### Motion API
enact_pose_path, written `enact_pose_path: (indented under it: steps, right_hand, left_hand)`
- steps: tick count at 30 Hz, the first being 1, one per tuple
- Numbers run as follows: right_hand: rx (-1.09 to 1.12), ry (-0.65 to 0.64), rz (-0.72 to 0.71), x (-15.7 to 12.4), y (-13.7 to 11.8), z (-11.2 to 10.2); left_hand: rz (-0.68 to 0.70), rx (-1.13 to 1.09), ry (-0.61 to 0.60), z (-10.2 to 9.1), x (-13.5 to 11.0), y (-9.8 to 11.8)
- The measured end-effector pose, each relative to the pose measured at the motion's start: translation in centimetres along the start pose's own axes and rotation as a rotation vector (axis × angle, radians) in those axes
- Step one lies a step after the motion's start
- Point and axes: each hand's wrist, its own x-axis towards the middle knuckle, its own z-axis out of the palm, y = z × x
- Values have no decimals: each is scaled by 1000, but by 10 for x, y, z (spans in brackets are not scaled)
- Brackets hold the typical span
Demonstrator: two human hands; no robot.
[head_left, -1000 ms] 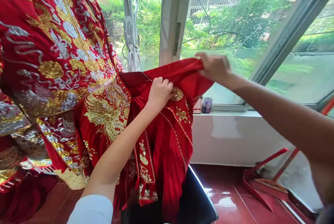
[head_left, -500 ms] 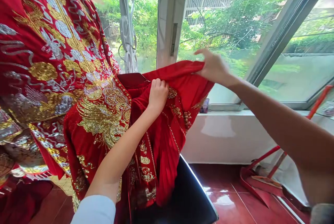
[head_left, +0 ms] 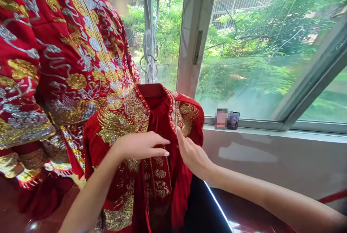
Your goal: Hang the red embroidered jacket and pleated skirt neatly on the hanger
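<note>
A red jacket (head_left: 112, 166) with gold and silver embroidery hangs over a pleated red garment (head_left: 181, 189) on a hanger (head_left: 143, 66). My left hand (head_left: 143, 145) is in front of the jacket's chest, fingers apart, thumb pointing right, nothing held. At the jacket's beaded front edge on the right is my right hand (head_left: 192, 153). One finger points up along that edge; the others are partly hidden, and the hand looks open. Both shoulders of the jacket drape down from the hanger.
A larger red embroidered garment (head_left: 81, 52) hangs close on the left. Behind is a sliding window (head_left: 244, 59); a phone (head_left: 234, 121) leans on its sill (head_left: 271, 134). A dark panel with a bright edge (head_left: 202, 207) stands below the clothes.
The red jacket's right side, held out and lifted before, now lies over the shoulder. My left hand has left the collar and my right hand has come down and inward. The view has shifted.
</note>
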Motion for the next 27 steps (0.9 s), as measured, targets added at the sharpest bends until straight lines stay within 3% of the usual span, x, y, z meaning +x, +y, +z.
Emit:
enact_pose_path:
  steps: [1,3,5,6,7,8,9,11,13,14,18,20,23,27]
  right_hand:
    - [76,11,-35,5,2,-3]
    - [250,13,-70,27,11,-17]
    - [391,84,-27,62,32,-33]
    - [434,190,33,81,46,-40]
    - [446,320,81,101,61,-46]
    - [482,352,72,119,76,-49]
    - [562,300,26,135,88,-51]
    - [722,67,-96,157,105,-51]
    - [821,-107,-115,168,108,-51]
    - [844,-127,-78,170,106,-51]
    - [926,-29,110,175,92,-62]
    - [986,-46,157,177,91,-70]
    - [1104,-227,127,168,105,-77]
    - [1175,-476,119,124,140,-68]
  left_hand:
    - [38,-70,6,-16,-10,-5]
    - [-87,-160,357,-43,-18,-21]
    - [-286,-53,746,-60,-12,-45]
    - [-371,-8,824,-65,-7,-58]
    - [-435,3,817,-67,-2,-70]
    - [-463,-23,747,-68,3,-81]
    - [-464,-69,662,-68,6,-90]
    - [-418,-171,537,-67,7,-100]
    - [-378,-239,540,-66,4,-103]
    - [-373,-262,571,-66,2,-103]
    - [-399,-330,785,-69,5,-102]
    - [-422,-321,848,-71,6,-104]
    - [-421,-258,739,-70,-5,-110]
    - [-514,-152,517,-54,-46,-118]
